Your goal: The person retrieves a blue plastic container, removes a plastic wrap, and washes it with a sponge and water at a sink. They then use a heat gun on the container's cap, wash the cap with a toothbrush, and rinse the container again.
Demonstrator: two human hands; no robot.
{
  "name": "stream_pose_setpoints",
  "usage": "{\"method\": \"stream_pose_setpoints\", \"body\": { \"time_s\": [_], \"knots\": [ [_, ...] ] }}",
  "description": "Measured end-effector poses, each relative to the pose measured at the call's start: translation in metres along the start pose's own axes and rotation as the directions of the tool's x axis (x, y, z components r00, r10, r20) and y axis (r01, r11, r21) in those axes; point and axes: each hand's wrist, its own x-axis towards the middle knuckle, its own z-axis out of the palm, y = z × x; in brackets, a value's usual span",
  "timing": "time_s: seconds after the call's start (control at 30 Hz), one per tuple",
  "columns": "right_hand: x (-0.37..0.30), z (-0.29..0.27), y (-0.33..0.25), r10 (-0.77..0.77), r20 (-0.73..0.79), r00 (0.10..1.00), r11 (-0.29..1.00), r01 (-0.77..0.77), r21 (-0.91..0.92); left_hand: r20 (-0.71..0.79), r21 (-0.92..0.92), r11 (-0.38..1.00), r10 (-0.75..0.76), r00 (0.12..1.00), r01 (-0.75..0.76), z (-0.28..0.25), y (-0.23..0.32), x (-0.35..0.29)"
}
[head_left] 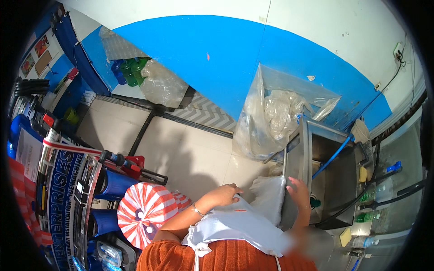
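A white apron (226, 223) with cloth ties lies over my orange ribbed top. My left hand (224, 194), with a bracelet at the wrist, is at the apron's far left edge, its fingers curled against the fabric. More white cloth (270, 198) hangs beyond it, beside the metal sink; whether it is the same apron I cannot tell. My right hand (299, 192) is raised next to the sink's near left edge, fingers apart and holding nothing visible. The steel sink (305, 149) stands to its right, with a dark green item (315, 202) in its basin.
A large clear plastic bag (257, 122) of crumpled plastic stands beyond the sink. A blue hose (332, 158) crosses the basin; sponges (363, 175) and bottles lie right. A red-and-white striped round cover (147, 212) and blue containers (115, 184) stand close left.
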Motion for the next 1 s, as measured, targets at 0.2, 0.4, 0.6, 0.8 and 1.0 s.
{"method": "stream_pose_setpoints", "body": {
  "time_s": [0.2, 0.4, 0.6, 0.8, 1.0],
  "knots": [
    [0.026, -0.035, 0.025, 0.000, -0.090, 0.996, 1.000, 0.000, -0.002, -0.015, 0.025, 0.996, 0.083, 0.996, -0.083, -0.026, 0.018, 0.055],
    [0.046, -0.048, 0.037, -0.123, -0.096, 0.988, 0.992, 0.126, 0.030, 0.086, 0.085, 0.987, 0.131, 0.988, -0.138, -0.044, 0.044, 0.117],
    [0.027, -0.045, 0.052, 0.116, -0.017, 0.993, 0.993, -0.115, 0.024, 0.350, 0.140, 0.955, 0.200, 0.915, -0.262, -0.035, 0.070, 0.190],
    [-0.039, -0.052, 0.064, 0.471, -0.233, 0.851, 0.881, -0.466, 0.081, 0.570, 0.174, 0.835, 0.347, 0.745, -0.522, -0.033, 0.087, 0.268],
    [-0.087, -0.024, 0.039, 0.798, -0.288, 0.530, 0.599, -0.749, 0.284, 0.709, 0.032, 0.663, 0.512, 0.484, -0.748, -0.027, 0.102, 0.338]
  ]
}}
